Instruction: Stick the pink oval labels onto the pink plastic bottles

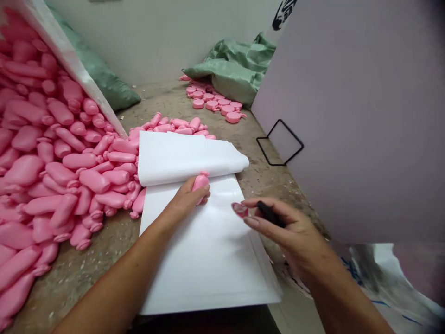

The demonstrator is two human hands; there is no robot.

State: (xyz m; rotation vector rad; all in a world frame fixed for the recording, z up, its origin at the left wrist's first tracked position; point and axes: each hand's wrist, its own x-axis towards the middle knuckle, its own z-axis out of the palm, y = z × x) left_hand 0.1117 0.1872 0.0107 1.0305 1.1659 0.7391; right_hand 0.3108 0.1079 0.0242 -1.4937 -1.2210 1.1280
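My left hand is closed around a small pink plastic bottle, its narrow end pointing away from me. Between the thumb and forefinger of my right hand is a small oval pink-and-white label. A black-handled tool is tucked in the same hand; its working end is hidden. Under both hands lies a stack of white sheets, glossy on top. Its upper sheets are folded back into a roll just beyond my left hand.
Many pink bottles spill from a white-edged container on the left. Flat round pink pieces lie at the back beside a green sack. A large pale panel stands on the right, with a black wire frame against it.
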